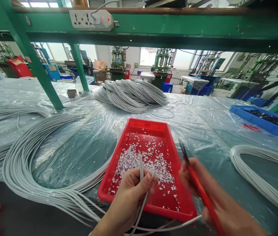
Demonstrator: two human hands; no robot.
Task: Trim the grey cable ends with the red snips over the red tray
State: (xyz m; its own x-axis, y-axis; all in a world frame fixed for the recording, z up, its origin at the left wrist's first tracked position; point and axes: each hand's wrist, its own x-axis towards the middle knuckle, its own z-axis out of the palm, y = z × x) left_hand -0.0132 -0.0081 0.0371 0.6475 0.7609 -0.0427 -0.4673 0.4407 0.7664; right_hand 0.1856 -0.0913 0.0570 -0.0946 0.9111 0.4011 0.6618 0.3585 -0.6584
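Note:
My left hand [129,193] is closed around two grey cable ends [141,167], which stick up over the near part of a red tray [119,154]. The tray holds several small silvery scraps [141,160]. My right hand [210,193], blurred by motion, grips a red-handled cutting tool [198,186] whose dark tip points up beside the tray's right edge. More grey cable runs under my hands along the table's front edge.
A large loop of grey cables [25,164] lies on the left, a heap of them [131,93] at the back and another bundle [259,177] on the right. A blue tray [262,121] with dark parts stands far right. Green frame posts [34,65] rise on the left.

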